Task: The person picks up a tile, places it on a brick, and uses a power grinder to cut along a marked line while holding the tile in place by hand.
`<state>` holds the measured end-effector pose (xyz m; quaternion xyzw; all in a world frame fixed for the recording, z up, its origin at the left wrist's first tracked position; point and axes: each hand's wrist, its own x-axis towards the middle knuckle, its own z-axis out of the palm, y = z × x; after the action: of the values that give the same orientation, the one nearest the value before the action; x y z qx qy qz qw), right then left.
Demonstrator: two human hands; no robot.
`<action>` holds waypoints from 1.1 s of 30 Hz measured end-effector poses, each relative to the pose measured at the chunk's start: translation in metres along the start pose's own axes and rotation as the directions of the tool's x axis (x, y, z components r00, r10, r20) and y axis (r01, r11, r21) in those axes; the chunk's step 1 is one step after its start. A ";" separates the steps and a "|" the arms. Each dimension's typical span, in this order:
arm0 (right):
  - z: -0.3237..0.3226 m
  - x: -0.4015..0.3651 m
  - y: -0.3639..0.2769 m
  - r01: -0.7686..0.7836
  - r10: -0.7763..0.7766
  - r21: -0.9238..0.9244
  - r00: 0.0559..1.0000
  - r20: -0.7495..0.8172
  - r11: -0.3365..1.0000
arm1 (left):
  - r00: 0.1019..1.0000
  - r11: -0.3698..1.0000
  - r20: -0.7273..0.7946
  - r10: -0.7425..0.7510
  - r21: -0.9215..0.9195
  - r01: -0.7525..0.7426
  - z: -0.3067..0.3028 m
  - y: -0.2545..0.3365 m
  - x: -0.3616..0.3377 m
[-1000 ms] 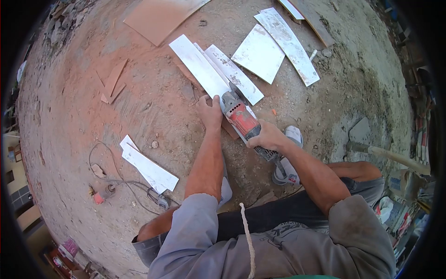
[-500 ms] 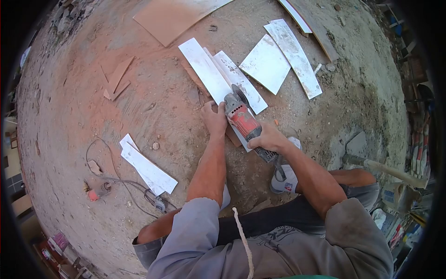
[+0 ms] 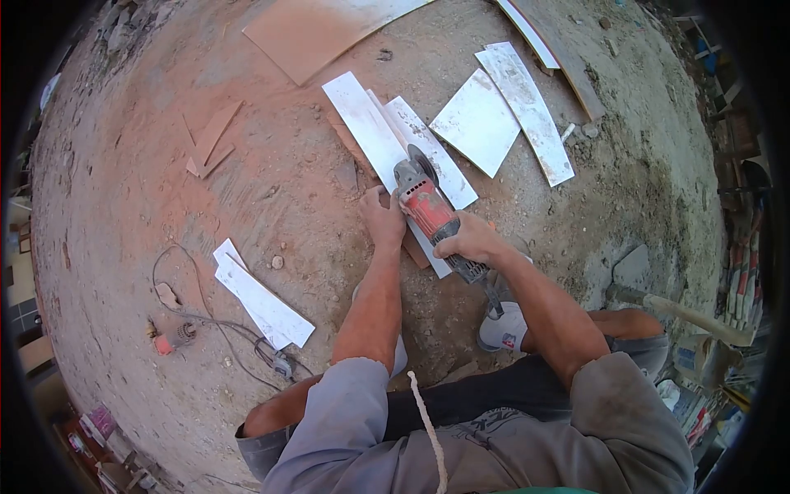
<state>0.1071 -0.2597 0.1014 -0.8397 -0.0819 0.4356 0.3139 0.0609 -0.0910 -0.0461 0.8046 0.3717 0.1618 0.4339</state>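
Observation:
My right hand is wrapped round the rear body of a red and grey angle grinder. The grinder's disc stands at the right edge of a long white tile strip. Whether the disc is touching or cutting the tile is not clear. My left hand is closed at the strip's left edge, its thumb side close to the grinder's head; its fingertips are partly hidden. Under the strip lies a brown board. Another white tile strip lies right beside it.
More white tile pieces lie at the upper right, and narrow offcuts at the left. A red power tool and a cable lie lower left. A long-handled tool rests at the right. A large brown-dusted tile is at the top.
The view has shifted slightly, so the ground and tiles sit a little lower. Against the tile strip, the grinder has moved slightly up along it. Both hands keep their holds.

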 end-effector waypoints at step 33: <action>-0.018 0.123 -0.059 0.160 -0.160 0.027 0.987 -0.022 0.987 | 0.979 0.973 0.132 0.155 0.149 -0.174 -0.020 0.014 0.008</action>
<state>0.2041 -0.1711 0.0608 -0.8301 -0.1398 0.4018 0.3606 0.0612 -0.0787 -0.0239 0.8731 0.2889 0.1181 0.3744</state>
